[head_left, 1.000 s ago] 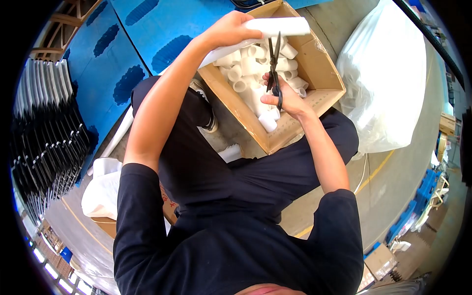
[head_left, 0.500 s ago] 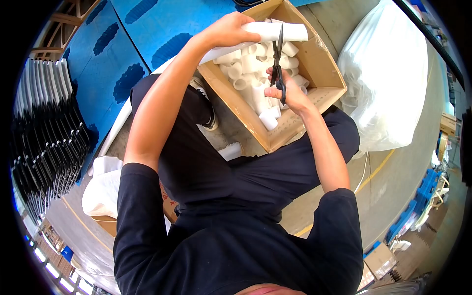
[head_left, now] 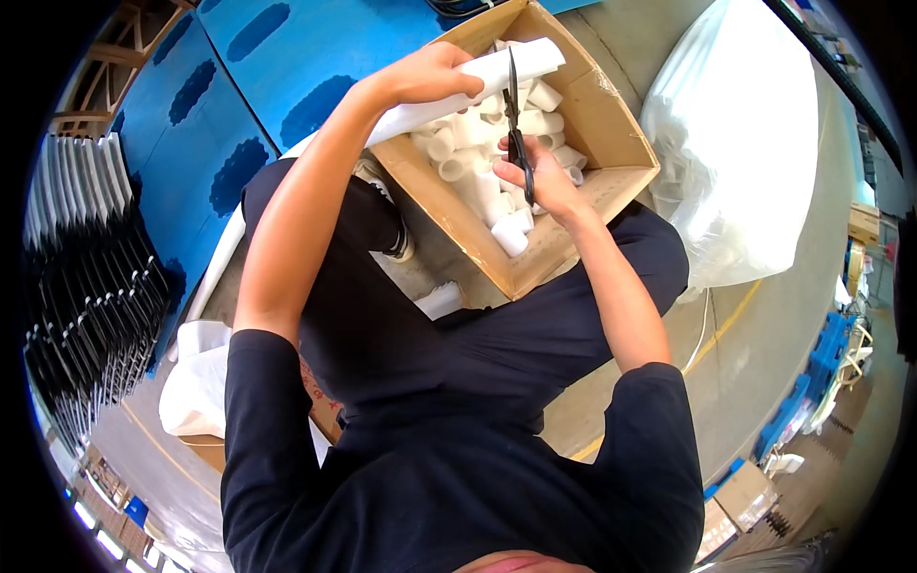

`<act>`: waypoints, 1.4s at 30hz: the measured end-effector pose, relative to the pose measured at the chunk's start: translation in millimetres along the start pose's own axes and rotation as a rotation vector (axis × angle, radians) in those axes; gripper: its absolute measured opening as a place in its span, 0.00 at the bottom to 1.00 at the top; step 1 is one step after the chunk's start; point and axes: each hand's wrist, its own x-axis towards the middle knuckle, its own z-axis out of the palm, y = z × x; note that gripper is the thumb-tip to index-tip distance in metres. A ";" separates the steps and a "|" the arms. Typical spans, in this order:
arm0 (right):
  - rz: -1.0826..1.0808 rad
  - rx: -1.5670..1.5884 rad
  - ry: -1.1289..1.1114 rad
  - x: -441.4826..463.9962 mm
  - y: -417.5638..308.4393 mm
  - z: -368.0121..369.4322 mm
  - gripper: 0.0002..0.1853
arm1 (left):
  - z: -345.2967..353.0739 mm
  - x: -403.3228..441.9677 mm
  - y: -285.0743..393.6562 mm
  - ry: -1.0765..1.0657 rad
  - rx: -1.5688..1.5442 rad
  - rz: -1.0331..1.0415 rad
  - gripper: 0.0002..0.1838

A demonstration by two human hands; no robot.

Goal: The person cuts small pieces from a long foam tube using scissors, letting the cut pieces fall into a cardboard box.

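Observation:
My left hand [head_left: 435, 76] is closed around a long white foam tube [head_left: 537, 61], close to its right end. The tube slants down to the left, passing behind my forearm. My right hand [head_left: 546, 180] grips a pair of black scissors [head_left: 517, 143] by the handles. The blades point up and cross the tube to the right of my left fingers; whether they bite into it I cannot tell. Below both hands, a cardboard box [head_left: 607, 115] holds many short white tube pieces [head_left: 468, 158].
A large white plastic bag [head_left: 740, 143] stands right of the box. Blue panels [head_left: 239, 86] lie at the upper left, with a row of black and white stacked parts [head_left: 91, 277] beyond. A white bag [head_left: 196, 382] sits by my left side.
The tube's end has shifted left and now tilts upward to the right. Both hands and the scissors appear slightly further left, as does the box in view.

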 end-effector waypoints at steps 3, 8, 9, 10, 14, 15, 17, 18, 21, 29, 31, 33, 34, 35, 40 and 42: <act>0.002 0.006 0.019 1.7 -3.9 0.8 0.46 | 3.4 -3.8 5.9 0.016 -0.126 -0.013 0.20; -0.024 0.000 0.010 1.7 -1.4 -0.7 0.46 | 1.2 -6.4 13.4 0.044 -0.122 -0.078 0.22; -0.019 0.002 0.010 1.3 -0.1 -0.5 0.46 | 1.9 -3.5 8.6 0.060 -0.119 -0.048 0.22; -0.019 0.004 0.011 1.3 1.5 -0.5 0.46 | 2.8 -0.8 4.8 0.077 -0.116 -0.016 0.21; -0.047 -0.035 0.045 3.4 9.3 1.4 0.42 | 6.7 5.9 -7.4 0.070 -0.124 0.012 0.20; -0.067 -0.046 0.062 4.1 11.0 1.6 0.39 | 6.9 7.0 -9.8 0.072 -0.123 -0.008 0.20; -0.070 -0.022 0.062 5.7 11.3 2.1 0.37 | 6.8 8.5 -10.6 0.075 -0.121 -0.021 0.21; -0.071 0.003 0.060 6.3 11.4 2.8 0.34 | 6.9 8.6 -11.1 0.091 -0.121 -0.034 0.21; -0.125 0.019 0.067 7.4 16.9 2.7 0.32 | 6.8 9.7 -17.0 0.098 -0.086 -0.061 0.20; -0.223 -0.235 0.168 0.8 3.0 0.7 0.28 | 6.1 16.2 -15.9 0.061 -0.203 -0.004 0.16; -0.229 -0.139 0.133 1.6 5.3 2.4 0.28 | 4.2 15.0 -17.2 0.060 -0.274 -0.068 0.15; -0.187 -0.125 0.092 -2.8 5.5 2.8 0.29 | 5.9 8.8 -14.2 0.060 -0.316 -0.096 0.14; -0.174 -0.136 0.091 -6.0 0.7 2.3 0.29 | 5.8 8.0 -15.6 0.056 -0.309 -0.083 0.14; -0.182 -0.139 0.082 -3.9 3.7 1.9 0.28 | 4.3 9.2 -19.1 0.057 -0.302 -0.104 0.14; -0.163 -0.167 0.071 -7.0 8.5 1.2 0.27 | 7.6 6.5 -15.1 0.075 -0.287 -0.148 0.14; -0.148 -0.153 0.080 -9.2 6.8 0.9 0.27 | 8.3 9.2 -19.8 0.058 -0.297 -0.156 0.15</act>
